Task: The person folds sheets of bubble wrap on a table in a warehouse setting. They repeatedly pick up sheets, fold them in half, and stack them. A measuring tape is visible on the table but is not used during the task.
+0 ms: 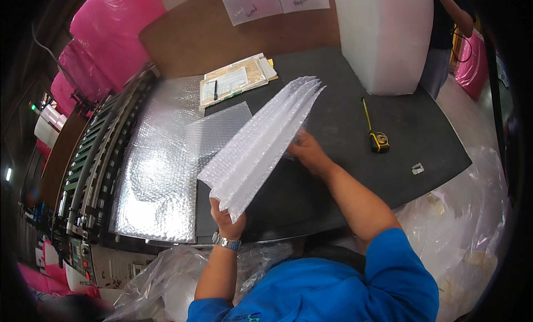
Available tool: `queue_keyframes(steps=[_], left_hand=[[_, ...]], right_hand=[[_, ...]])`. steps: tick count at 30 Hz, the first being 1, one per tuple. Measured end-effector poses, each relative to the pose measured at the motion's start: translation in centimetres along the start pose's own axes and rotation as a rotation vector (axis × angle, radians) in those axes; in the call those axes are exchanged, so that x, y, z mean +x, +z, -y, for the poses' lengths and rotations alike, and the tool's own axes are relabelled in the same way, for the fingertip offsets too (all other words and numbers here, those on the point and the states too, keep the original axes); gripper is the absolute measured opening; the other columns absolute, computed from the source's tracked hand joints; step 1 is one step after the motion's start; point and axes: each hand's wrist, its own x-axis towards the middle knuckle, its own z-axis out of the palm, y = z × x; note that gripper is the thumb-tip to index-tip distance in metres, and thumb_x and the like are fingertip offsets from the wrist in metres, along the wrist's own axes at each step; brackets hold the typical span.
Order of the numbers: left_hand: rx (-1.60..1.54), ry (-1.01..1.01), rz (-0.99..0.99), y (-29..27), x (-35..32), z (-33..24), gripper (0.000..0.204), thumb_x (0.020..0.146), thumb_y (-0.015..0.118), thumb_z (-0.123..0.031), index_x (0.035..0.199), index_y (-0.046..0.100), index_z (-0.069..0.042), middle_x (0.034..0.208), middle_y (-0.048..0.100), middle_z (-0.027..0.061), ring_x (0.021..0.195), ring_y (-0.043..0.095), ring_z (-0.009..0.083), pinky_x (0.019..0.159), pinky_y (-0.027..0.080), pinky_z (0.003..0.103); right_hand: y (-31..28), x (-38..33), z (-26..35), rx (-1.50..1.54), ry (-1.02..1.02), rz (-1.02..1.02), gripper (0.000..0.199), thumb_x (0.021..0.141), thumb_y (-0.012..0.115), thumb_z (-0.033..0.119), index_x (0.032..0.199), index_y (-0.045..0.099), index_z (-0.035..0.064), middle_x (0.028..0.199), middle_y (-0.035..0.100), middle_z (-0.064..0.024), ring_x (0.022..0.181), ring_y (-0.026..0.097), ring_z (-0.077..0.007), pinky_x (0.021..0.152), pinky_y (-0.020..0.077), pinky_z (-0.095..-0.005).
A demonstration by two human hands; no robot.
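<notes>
A bundle of clear bubble wrap sheets [261, 144], its layers fanned into folds, is held tilted above the dark table between my two hands. My left hand [226, 221], with a metal watch on the wrist, grips its near lower end. My right hand [308, 152] is closed at its right side, with the fingertips partly hidden behind the wrap. Beneath and to the left of the bundle, a flat bubble wrap piece [225, 125] lies partly on the table and partly on a shiny, bubble-textured silvery surface [152, 194].
On the dark table [344, 194] rest a yellow-and-black tape measure [378, 142], its blade pulled out, and a small silvery scrap [417, 168]. Papers with a pen [230, 80] lie farther back. A roller machine [100, 155] stands left; a tall white foam block [386, 38] stands back right, near another person [438, 50].
</notes>
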Motion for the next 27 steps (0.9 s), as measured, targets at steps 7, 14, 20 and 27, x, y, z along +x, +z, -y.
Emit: queue_keyframes(steps=[7,14,20,27], left_hand=[[0.217,0.072,-0.371,-3.2,4.5,-2.3,0.037,0.076,0.063,-0.009,0.101,0.040,0.005,0.088,0.056,0.0193,0.076,0.057,0.0270,0.066,0.046,0.035],[0.411,0.136,-0.599,-12.6,6.5,0.6,0.036,0.077,0.063,-0.007,0.106,0.043,0.001,0.091,0.057,0.0154,0.078,0.057,0.0216,0.068,0.047,0.032],[0.561,0.128,-0.676,-18.3,4.9,1.1,0.039,0.074,0.065,-0.008,0.106,0.045,0.001,0.089,0.057,0.0140,0.078,0.058,0.0227,0.068,0.046,0.032],[0.678,0.055,-0.718,-20.7,2.9,1.9,0.039,0.075,0.065,-0.012,0.105,0.043,0.001,0.091,0.055,0.0163,0.078,0.057,0.0258,0.068,0.045,0.034]], right_hand=[[1.5,-1.2,1.6,0.186,-0.031,-0.055,0.062,0.078,0.062,0.025,0.129,0.031,0.0092,0.126,0.040,-0.0160,0.114,0.041,-0.0257,0.092,0.0366,-0.0364],[0.8,-1.6,2.2,0.249,0.111,-0.004,0.055,0.079,0.060,0.025,0.126,0.037,0.0110,0.123,0.043,-0.0129,0.112,0.041,-0.0236,0.091,0.0347,-0.0351],[0.9,-0.3,-0.4,0.236,-0.018,0.058,0.048,0.079,0.060,0.022,0.122,0.042,0.0090,0.114,0.049,-0.0102,0.102,0.047,-0.0190,0.083,0.0392,-0.0311],[1.0,-0.3,-0.7,0.253,-0.002,0.075,0.046,0.080,0.060,0.022,0.121,0.043,0.0081,0.109,0.051,-0.0058,0.096,0.049,-0.0150,0.078,0.0401,-0.0283]])
